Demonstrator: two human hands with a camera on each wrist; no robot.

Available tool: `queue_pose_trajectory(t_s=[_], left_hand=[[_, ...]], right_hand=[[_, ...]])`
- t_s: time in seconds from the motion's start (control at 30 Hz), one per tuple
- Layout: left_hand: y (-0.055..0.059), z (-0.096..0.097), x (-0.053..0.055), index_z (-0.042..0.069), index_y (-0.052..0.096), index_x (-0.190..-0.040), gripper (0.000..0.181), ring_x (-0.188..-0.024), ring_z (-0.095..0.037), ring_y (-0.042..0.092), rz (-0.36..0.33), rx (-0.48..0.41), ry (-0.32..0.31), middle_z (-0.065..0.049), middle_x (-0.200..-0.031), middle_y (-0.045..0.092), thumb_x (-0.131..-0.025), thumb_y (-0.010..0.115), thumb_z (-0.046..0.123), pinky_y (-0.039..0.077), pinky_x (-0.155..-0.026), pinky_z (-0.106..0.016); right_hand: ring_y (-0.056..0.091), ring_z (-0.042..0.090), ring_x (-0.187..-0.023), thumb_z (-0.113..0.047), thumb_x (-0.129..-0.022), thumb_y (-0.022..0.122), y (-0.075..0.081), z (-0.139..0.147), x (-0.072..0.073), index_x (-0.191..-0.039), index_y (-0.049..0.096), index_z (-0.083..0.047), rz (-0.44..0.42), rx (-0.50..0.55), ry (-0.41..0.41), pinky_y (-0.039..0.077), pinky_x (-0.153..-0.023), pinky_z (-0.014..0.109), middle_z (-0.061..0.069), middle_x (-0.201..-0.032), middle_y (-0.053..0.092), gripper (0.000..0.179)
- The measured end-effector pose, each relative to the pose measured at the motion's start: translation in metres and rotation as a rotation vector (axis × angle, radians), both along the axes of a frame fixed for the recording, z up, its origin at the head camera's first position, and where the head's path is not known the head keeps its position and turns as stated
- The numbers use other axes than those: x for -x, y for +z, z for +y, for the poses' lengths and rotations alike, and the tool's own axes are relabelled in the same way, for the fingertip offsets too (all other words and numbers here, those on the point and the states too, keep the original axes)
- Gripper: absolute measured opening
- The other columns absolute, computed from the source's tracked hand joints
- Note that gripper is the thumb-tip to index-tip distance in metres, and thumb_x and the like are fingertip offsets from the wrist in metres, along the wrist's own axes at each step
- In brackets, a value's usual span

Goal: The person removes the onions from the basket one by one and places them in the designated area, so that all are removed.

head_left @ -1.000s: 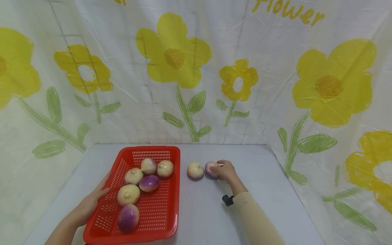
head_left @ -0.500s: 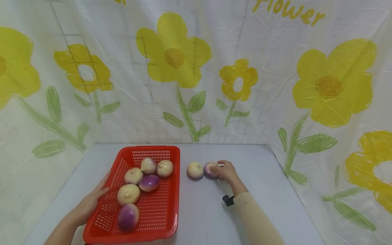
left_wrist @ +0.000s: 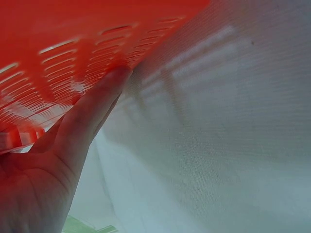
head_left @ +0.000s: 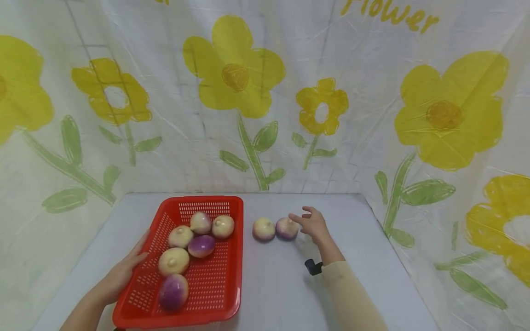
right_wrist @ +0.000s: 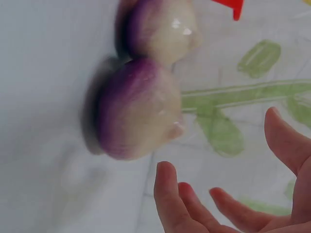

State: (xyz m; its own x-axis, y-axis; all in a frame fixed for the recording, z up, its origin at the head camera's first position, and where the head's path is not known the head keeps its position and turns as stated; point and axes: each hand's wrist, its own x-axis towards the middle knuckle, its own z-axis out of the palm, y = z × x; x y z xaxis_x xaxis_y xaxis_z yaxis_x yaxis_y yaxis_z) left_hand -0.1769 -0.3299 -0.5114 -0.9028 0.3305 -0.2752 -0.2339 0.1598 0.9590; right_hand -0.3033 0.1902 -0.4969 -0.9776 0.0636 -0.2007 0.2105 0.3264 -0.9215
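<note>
Two purple-and-cream turnips stand side by side on the table, the left turnip [head_left: 263, 229] against the right turnip [head_left: 287, 228]. My right hand [head_left: 312, 224] hovers just right of the right turnip, fingers spread and holding nothing. In the right wrist view the same right turnip [right_wrist: 140, 109] sits apart from the fingertips [right_wrist: 166, 171]. A red plastic basket [head_left: 233, 276] with slotted walls holds several more turnips, among them a purple one [head_left: 174, 293]. At the basket's left side lies my left hand [head_left: 120, 278], its straight fingers [left_wrist: 92, 109] along the outer wall.
The white table [head_left: 281, 294] ends at a white curtain [head_left: 364, 151] painted with yellow flowers, close behind the basket and turnips. A black wrist camera [head_left: 313, 267] juts from the right wrist.
My right hand has let go of the right turnip and drawn back up and to the right. That turnip now stands closer to the left one. The left hand and basket have stayed put.
</note>
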Motion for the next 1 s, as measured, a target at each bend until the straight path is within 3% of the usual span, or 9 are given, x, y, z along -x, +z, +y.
queue_pose_trajectory(t_s=[0.23, 0.47, 0.77, 1.0], left_hand=[[0.001, 0.002, 0.004, 0.045, -0.017, -0.157, 0.061, -0.116, -0.022, 0.062, 0.018, -0.009, 0.0, -0.024, -0.166, -0.014, -0.112, 0.022, 0.034, 0.057, -0.089, -0.051], [0.0, 0.001, 0.0, 0.045, -0.017, -0.157, 0.06, -0.119, -0.022, 0.06, 0.004, 0.005, 0.016, -0.024, -0.166, -0.012, -0.113, 0.021, 0.033, 0.056, -0.092, -0.048], [-0.001, 0.001, -0.002, 0.042, -0.017, -0.158, 0.06, -0.116, -0.016, 0.061, 0.036, 0.005, 0.008, -0.024, -0.166, -0.013, -0.112, 0.022, 0.034, 0.057, -0.09, -0.045], [0.0, 0.001, -0.002, 0.042, -0.018, -0.157, 0.06, -0.114, -0.023, 0.064, 0.022, -0.026, 0.001, -0.028, -0.165, -0.007, -0.113, 0.021, 0.031, 0.057, -0.088, -0.052]], right_hand=[[0.057, 0.044, -0.126, -0.031, -0.087, 0.081, 0.022, -0.009, -0.004, -0.15, 0.041, -0.002, 0.047, 0.078, 0.024, 0.057, -0.093, 0.047, 0.03, -0.144, 0.049, 0.08], [0.064, 0.045, -0.115, -0.028, -0.087, 0.08, 0.042, -0.035, -0.019, -0.149, 0.044, -0.002, 0.097, 0.101, 0.111, 0.059, -0.088, 0.045, 0.03, -0.14, 0.053, 0.076], [0.067, 0.037, -0.111, -0.032, -0.083, 0.084, 0.064, -0.073, -0.029, -0.144, 0.053, -0.008, 0.08, 0.103, 0.215, 0.06, -0.085, 0.044, 0.021, -0.137, 0.059, 0.073], [0.067, 0.03, -0.11, -0.036, -0.082, 0.085, 0.068, -0.107, -0.03, -0.141, 0.055, -0.011, 0.042, 0.077, 0.302, 0.06, -0.085, 0.046, 0.017, -0.135, 0.06, 0.071]])
